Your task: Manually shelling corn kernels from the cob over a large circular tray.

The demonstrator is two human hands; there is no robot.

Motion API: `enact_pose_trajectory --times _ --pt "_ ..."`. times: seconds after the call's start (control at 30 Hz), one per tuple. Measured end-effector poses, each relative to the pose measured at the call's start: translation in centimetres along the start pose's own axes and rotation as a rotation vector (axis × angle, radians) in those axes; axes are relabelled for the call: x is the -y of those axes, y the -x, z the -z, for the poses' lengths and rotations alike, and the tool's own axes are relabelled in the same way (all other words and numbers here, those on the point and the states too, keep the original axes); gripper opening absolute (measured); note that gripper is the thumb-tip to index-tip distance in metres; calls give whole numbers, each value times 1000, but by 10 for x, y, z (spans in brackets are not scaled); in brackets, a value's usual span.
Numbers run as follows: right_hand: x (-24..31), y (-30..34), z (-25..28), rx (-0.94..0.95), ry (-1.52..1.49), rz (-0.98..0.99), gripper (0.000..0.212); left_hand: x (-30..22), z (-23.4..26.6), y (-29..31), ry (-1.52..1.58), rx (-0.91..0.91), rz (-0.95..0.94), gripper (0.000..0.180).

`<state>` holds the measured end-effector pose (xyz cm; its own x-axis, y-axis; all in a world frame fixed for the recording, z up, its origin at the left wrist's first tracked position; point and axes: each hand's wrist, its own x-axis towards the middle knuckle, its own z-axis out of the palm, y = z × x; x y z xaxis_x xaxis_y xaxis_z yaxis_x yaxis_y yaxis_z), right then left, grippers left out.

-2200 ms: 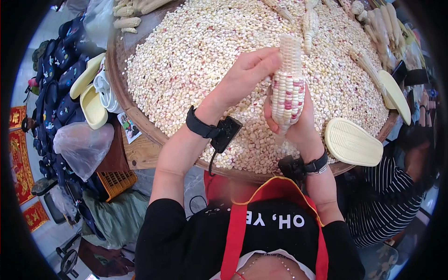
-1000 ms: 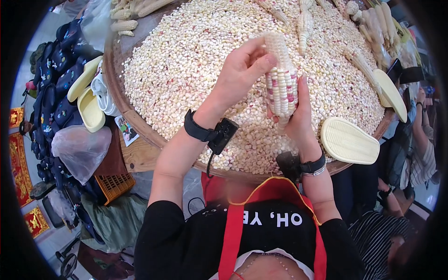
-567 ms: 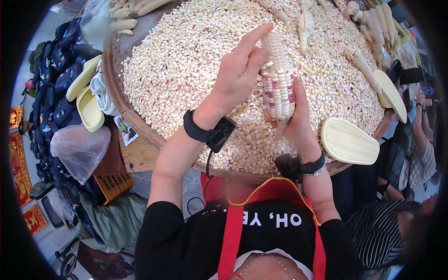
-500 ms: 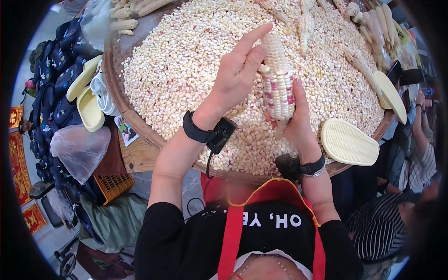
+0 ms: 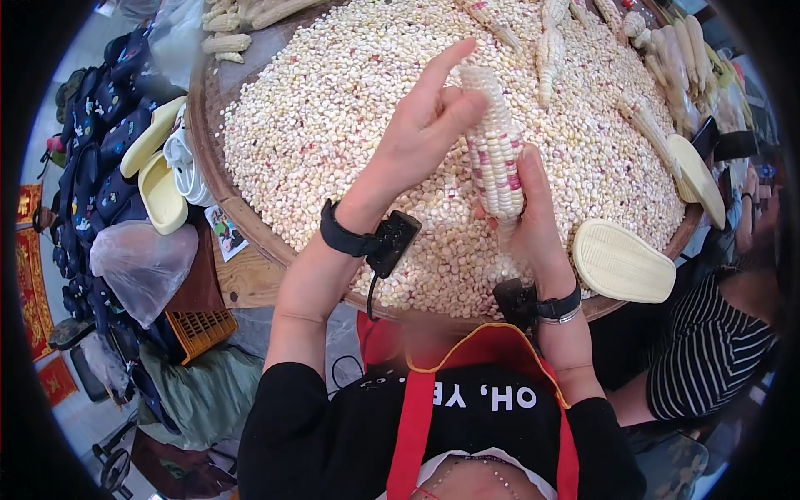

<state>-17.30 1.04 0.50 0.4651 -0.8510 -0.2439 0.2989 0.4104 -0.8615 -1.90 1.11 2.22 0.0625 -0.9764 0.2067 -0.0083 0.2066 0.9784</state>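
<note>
A corn cob point(image 5: 497, 171), partly stripped at its far end, with white and some purple kernels on its near half, is held upright over a heap of loose kernels point(image 5: 333, 125). My right hand point(image 5: 533, 204) is closed round its lower end, thumb along the right side. On the upper left of the cob lies my left hand point(image 5: 425, 125), its thumb pressed against the edge of the stripped part. Its index finger stretches out past the cob, and the other fingers are mostly hidden. Dark devices are strapped to both wrists.
The kernels fill a wide round tray with a brown rim point(image 5: 218, 179). Several bare cobs point(image 5: 550, 62) lie at its far right. A cream sole-shaped piece point(image 5: 623, 260) rests on the near right rim. Yellow slippers point(image 5: 162, 192) and a plastic bag point(image 5: 143, 271) are left. A person in stripes point(image 5: 708, 346) is at right.
My left thumb has moved across to the right onto the cob's front. The cob has tilted slightly. At right, the person in stripes has come closer to the tray.
</note>
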Motion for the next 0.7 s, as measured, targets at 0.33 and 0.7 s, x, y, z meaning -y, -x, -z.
enact_pose_trajectory --times 0.33,0.7 --pt "-1 -1 7 53 69 24 41 11 4 0 -77 84 -92 55" --pt "2 -1 6 -42 235 51 42 12 11 -2 -217 165 -244 49"
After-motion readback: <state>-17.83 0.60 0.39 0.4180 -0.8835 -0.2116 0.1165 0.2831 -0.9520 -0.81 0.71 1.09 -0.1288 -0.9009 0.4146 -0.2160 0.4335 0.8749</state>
